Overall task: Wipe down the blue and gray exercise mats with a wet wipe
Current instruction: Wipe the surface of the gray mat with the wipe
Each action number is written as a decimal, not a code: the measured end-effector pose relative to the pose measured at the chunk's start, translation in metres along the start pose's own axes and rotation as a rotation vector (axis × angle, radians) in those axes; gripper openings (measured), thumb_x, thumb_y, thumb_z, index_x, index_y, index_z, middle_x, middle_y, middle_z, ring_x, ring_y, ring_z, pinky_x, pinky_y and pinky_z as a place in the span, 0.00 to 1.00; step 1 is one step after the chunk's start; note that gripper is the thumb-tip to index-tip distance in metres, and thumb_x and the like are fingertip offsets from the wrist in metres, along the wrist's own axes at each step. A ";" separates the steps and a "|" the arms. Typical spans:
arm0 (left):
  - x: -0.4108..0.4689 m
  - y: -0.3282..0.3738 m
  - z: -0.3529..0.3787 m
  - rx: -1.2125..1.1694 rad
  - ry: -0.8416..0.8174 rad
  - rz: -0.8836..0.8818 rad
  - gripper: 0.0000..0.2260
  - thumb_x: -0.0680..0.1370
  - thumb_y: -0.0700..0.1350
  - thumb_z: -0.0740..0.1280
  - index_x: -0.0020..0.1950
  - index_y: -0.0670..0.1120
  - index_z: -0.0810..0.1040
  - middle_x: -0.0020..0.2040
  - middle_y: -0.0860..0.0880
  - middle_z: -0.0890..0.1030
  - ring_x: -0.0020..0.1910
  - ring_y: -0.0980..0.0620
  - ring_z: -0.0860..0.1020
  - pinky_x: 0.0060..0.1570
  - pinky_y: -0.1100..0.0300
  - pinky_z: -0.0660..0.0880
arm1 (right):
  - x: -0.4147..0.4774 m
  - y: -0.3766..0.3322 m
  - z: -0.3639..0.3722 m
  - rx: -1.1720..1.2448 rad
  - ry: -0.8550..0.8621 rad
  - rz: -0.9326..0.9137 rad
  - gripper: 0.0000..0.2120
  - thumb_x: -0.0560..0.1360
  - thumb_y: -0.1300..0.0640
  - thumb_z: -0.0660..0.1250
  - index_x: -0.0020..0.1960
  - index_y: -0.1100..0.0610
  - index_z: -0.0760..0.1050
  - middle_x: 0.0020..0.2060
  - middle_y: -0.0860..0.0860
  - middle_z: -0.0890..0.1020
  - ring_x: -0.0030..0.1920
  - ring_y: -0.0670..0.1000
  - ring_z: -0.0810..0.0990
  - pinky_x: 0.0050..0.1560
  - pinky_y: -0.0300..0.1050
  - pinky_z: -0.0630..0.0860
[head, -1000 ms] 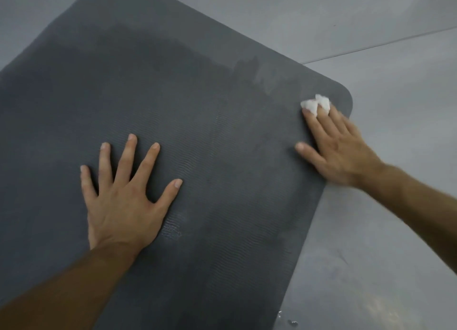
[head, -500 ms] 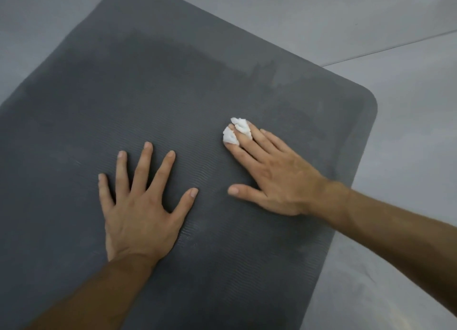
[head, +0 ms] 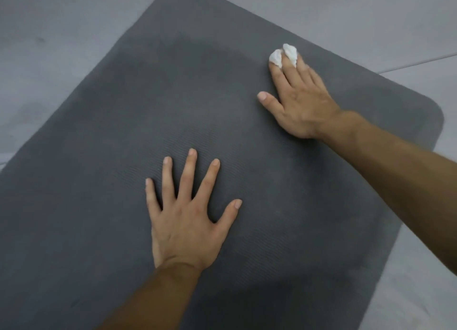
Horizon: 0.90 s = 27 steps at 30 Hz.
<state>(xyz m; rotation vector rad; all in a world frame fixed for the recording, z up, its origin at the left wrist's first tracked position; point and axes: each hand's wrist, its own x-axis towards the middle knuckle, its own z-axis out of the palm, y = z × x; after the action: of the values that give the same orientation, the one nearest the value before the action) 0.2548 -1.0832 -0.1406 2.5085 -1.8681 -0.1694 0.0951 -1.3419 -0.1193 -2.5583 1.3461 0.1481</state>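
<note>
Gray mat (head: 118, 206): dark, finely ribbed, with rounded corners. It lies flat on the floor (head: 61, 33), set at a slant to the view, so that one corner points to the top of the frame and another to the right. Its surface shows a darker zone across the middle and a paler band along the two far edges. Left hand (head: 188, 221): flat on the mat, palm down, in the lower middle of the view. All five fingers are straight and fanned wide apart, the thumb is out to the right, and it holds nothing. Right hand (head: 300, 104): also palm down on the mat, farther off and to the right of the left hand, well apart from it. Its fingers are straight and close together, the thumb stretches leftward, and the forearm crosses the mat's right edge. Wet wipe (head: 284, 54): white, bunched into a small wad, pressed against the mat under the tips of the right hand's index and middle fingers, with its crumpled end showing beyond them. No finger curls round it — whether it is also nipped between those two fingers cannot be told. It sits in the paler band near the mat's far right edge, far from the left hand. The floor is pale gray and smooth, visible left, beyond and right of the mat. A thin seam (head: 420, 62) crosses it at the right.
</note>
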 end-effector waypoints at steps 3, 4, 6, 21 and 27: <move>0.001 0.000 0.000 -0.005 0.000 0.006 0.34 0.79 0.74 0.47 0.83 0.62 0.58 0.85 0.54 0.53 0.84 0.41 0.49 0.77 0.31 0.52 | -0.015 -0.034 0.004 -0.050 -0.016 -0.229 0.37 0.84 0.36 0.43 0.85 0.56 0.44 0.84 0.56 0.45 0.84 0.57 0.42 0.82 0.56 0.47; 0.001 -0.001 0.000 -0.006 0.002 0.008 0.34 0.80 0.74 0.47 0.83 0.62 0.58 0.85 0.53 0.53 0.84 0.41 0.49 0.77 0.31 0.52 | -0.022 -0.043 0.007 -0.081 -0.028 -0.312 0.36 0.84 0.36 0.43 0.85 0.56 0.44 0.84 0.56 0.45 0.84 0.57 0.42 0.82 0.55 0.46; 0.000 -0.001 0.000 -0.009 0.006 0.011 0.34 0.80 0.74 0.47 0.83 0.61 0.58 0.85 0.53 0.53 0.84 0.41 0.49 0.77 0.31 0.52 | -0.037 -0.051 0.011 -0.141 -0.045 -0.434 0.36 0.84 0.35 0.41 0.85 0.55 0.44 0.84 0.54 0.46 0.84 0.55 0.42 0.83 0.53 0.46; 0.001 0.001 -0.003 -0.044 -0.013 0.001 0.34 0.79 0.74 0.50 0.82 0.61 0.61 0.85 0.54 0.54 0.84 0.41 0.50 0.77 0.31 0.53 | 0.076 -0.061 -0.007 0.042 -0.041 0.050 0.47 0.78 0.25 0.40 0.84 0.57 0.38 0.84 0.54 0.39 0.83 0.56 0.35 0.82 0.54 0.39; 0.001 0.000 -0.004 -0.047 -0.018 0.002 0.33 0.79 0.73 0.51 0.82 0.62 0.62 0.85 0.54 0.56 0.84 0.41 0.50 0.77 0.31 0.52 | 0.037 -0.124 0.007 -0.028 -0.028 -0.282 0.43 0.80 0.29 0.41 0.85 0.57 0.41 0.84 0.55 0.42 0.83 0.56 0.39 0.82 0.54 0.44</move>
<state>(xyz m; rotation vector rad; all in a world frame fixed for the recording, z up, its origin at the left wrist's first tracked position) 0.2551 -1.0848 -0.1371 2.4831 -1.8504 -0.2342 0.2180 -1.3020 -0.1122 -2.7236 0.9663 0.1510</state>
